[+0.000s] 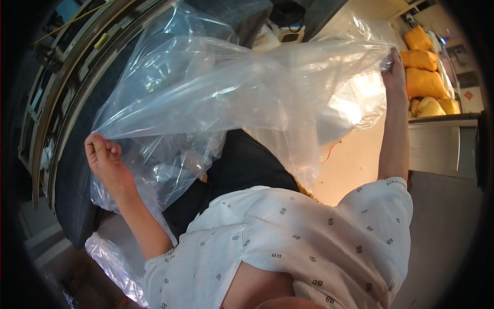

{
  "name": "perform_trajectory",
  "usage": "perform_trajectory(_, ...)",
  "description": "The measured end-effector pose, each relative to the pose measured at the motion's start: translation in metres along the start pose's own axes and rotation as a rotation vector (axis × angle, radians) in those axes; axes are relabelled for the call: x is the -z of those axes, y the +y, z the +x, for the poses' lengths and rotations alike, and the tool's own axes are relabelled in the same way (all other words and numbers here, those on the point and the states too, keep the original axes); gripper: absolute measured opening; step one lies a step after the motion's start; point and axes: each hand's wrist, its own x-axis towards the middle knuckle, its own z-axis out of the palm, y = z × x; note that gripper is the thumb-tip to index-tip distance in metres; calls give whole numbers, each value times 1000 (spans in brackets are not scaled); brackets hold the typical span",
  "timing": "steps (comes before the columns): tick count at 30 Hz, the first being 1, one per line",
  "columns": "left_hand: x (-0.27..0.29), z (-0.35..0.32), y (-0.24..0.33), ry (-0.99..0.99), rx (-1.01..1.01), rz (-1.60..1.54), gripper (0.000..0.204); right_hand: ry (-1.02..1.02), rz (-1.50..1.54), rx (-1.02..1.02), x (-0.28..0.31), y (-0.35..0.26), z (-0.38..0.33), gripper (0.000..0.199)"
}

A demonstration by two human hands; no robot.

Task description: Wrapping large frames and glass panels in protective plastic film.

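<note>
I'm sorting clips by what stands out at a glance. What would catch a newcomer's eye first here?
A big clear plastic bag fills the middle, stretched wide between the left hand at lower left and the right hand raised at upper right. Next, the yellow sacks stacked at the far right edge, and the white patterned sleeves along the bottom.

Clear plastic bag (pixel 231 98) veils dark cushion (pixel 242 165) from me; right hand (pixel 393 72) fingertips buried in bag edge; yellow sacks (pixel 424 77) blurred at rim.
</note>
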Motion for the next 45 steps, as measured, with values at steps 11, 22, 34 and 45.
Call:
perform_trajectory(11,-142,-92,-96,-1260,39,703,11,-566,-963,1779,-151,-41,-188,22)
perform_trajectory(22,-189,-21,-40,-1109,394,577,42,-1074,-838,1341,-159,87,-279,18)
perform_trajectory(34,-188,-42,-69,-1001,-93,355,11,-626,-561,693,-189,80,-239,34)
perform_trajectory(45,-145,21,-63,-875,124,834,24,-1162,-199,-311,-195,135,-215,17)
